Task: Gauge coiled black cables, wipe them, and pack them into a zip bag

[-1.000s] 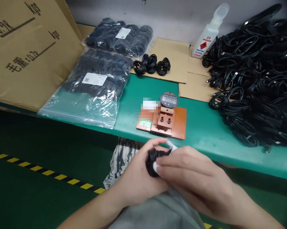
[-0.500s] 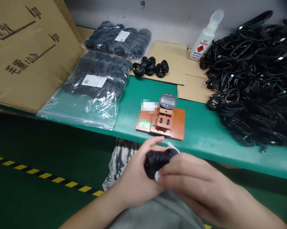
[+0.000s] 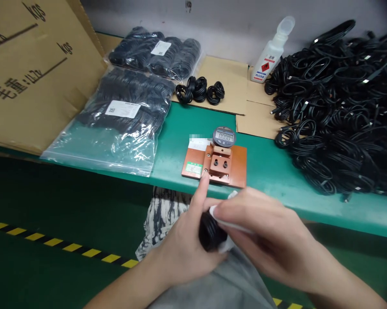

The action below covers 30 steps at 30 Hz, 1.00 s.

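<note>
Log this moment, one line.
left hand: holds black coiled cable; right hand: holds white cloth against it; green bench: brown fixture with round grey gauge

The worktop (image 3: 177, 124) is green, the gauge (image 3: 224, 137) dark grey, its base (image 3: 239, 167) copper-orange. Right of the gauge, the cable heap (image 3: 335, 107) is black with silvery tips; left of it, the carton (image 3: 35, 116) is tan with black lettering. Nearer than the gauge, the coil (image 3: 209, 231) is black, the cloth (image 3: 226, 245) white, the floor tape (image 3: 73, 247) striped yellow and black.
</note>
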Motion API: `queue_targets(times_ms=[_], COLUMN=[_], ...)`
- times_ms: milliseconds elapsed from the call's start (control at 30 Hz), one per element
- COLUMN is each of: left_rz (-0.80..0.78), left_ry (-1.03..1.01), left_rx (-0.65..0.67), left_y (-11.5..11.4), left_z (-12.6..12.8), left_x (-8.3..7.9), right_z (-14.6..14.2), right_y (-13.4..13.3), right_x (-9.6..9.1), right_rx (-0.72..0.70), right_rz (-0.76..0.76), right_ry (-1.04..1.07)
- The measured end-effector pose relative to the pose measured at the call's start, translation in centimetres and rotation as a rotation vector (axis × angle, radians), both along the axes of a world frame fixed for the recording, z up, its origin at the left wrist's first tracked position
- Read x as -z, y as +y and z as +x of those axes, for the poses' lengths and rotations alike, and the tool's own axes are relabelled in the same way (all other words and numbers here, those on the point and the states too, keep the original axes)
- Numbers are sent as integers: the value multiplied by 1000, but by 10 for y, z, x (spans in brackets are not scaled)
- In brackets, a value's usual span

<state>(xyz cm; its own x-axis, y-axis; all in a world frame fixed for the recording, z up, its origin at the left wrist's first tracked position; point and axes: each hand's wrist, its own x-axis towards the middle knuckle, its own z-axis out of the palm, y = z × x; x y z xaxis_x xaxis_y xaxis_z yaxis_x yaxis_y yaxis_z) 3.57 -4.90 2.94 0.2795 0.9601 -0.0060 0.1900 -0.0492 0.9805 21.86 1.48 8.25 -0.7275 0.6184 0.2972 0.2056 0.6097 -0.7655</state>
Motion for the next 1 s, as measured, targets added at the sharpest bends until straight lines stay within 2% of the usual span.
queue_targets(times_ms=[133,233,267,300,400,433,467,500,667,767,833,933,1000], left_rz=[-26,-72,-92,-111,-160,-176,-195,-207,-219,-204,-200,-167,-114], left_ry=[-53,-102,-118,-131,-161,-171,-179,-191,-217,-178,-170,-155,-111], left_rx=[17,-16,-48,-79,-116,-116,-116,-119,-216,-291,-295,-250,-228], left_y=[-2,-2,-2,-2,0,1,2,3,7,7,7,5,4], left_z=[-1,-1,-1,-1,1,2,3,4,3,-2,-3,0,2], left_x=[1,1,1,0,-4,-5,-6,-7,-8,-7,-6,-6,-6], right_z=[17,34,38,40,37,32,27,22,10,14,15,10,3], right_y=[-6,-7,-7,-7,-5,-4,-3,-3,-10,-13,-12,-6,-1], right_x=[-11,-19,-20,-21,-17,-14,-11,-9,-1,-3,-3,-3,-2], right_rx=[-147,-298,-280,-199,293,409,453,427,45,-85,-17,264,295], right_rz=[52,5,-15,-27,27,57,76,77,68,8,-21,67,123], right_ry=[-80,-114,-107,-87,37,75,92,90,32,5,41,141,108])
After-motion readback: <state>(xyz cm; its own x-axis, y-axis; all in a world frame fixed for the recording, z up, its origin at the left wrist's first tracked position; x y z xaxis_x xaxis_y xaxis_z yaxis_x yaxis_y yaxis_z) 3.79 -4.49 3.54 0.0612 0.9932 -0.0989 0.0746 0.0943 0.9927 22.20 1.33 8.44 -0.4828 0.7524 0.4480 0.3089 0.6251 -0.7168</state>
